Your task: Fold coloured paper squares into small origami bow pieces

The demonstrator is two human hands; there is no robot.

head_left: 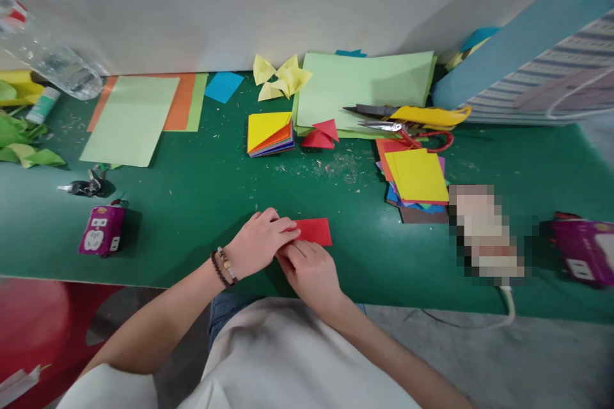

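A small folded sheet of red paper (315,231) lies on the green table (201,198) in front of me, its right end showing. My left hand (261,239) covers the paper's left end, fingers together and pressing on it. Close against it, my right hand (309,268) has its fingers curled at the paper's lower edge. The fingertips meet over the paper, so its left part is hidden. Beyond the hands sit a folded red paper piece (320,135) and a stack of coloured folded papers (270,134).
At right are a pile of coloured squares (416,176), yellow scissors (422,116), red-handled scissors (432,139) and a blurred-out object (487,230). Leftward stand a purple socket block (102,230), keys (91,185), pale green sheets (132,118) and a plastic bottle (52,51).
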